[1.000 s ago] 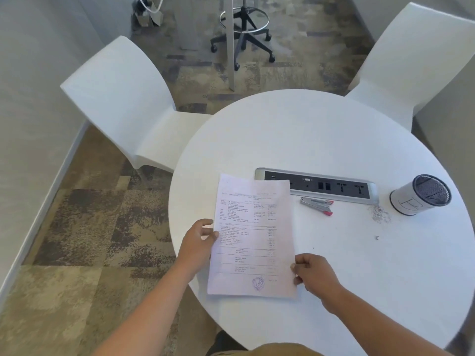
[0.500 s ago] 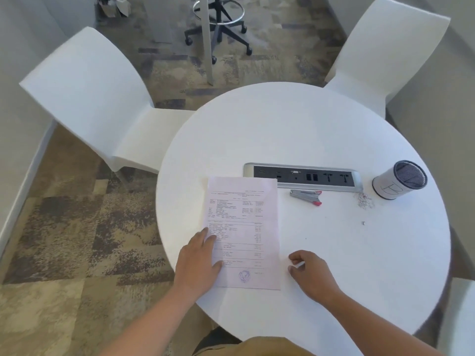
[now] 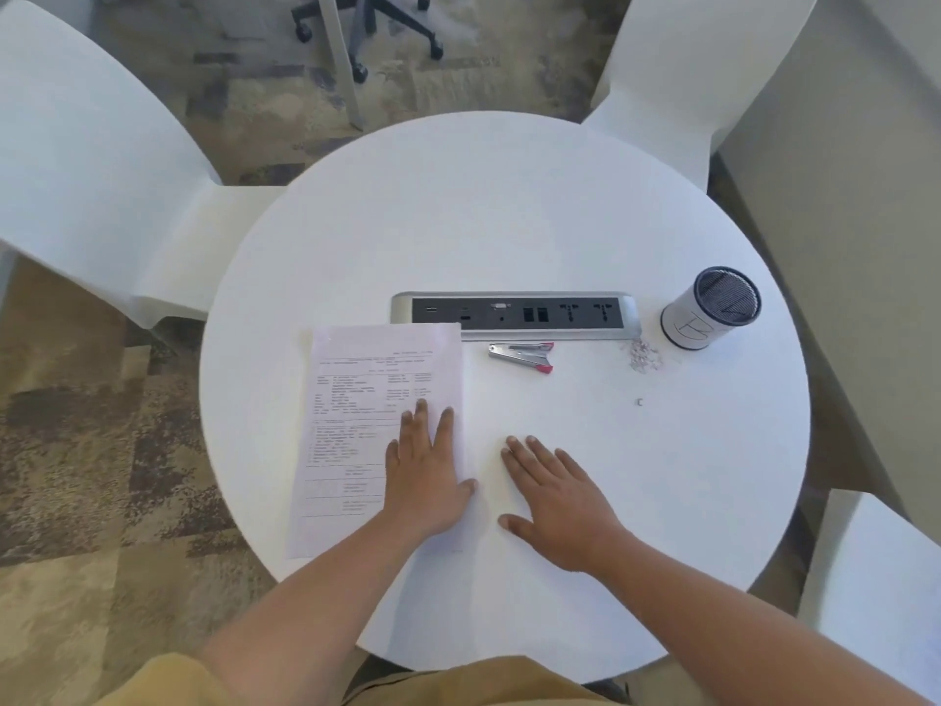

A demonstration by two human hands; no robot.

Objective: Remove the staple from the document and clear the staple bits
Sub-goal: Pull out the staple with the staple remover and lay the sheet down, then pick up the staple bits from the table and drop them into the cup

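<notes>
Document now lying flat near table left edge; left hand pressing it open-palmed, right hand resting open, empty; staple remover untouched.

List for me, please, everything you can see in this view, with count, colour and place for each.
Round white table: one, white, centre of view.
Printed paper document: one, white with dark print, table's left part, overhanging the near edge.
Silver and black socket panel: one, set into the table's middle.
Silver staple remover with red tips: one, just in front of the panel.
Pile of staple bits: one small heap, silvery, beside the cup.
Single loose staple: one, dark, nearer than the pile.
Black mesh cup with white wrap: one, table's right.
White moulded chairs: at least three, around the table.
Left hand: flat on the document.
Right hand: flat on bare table.
</notes>
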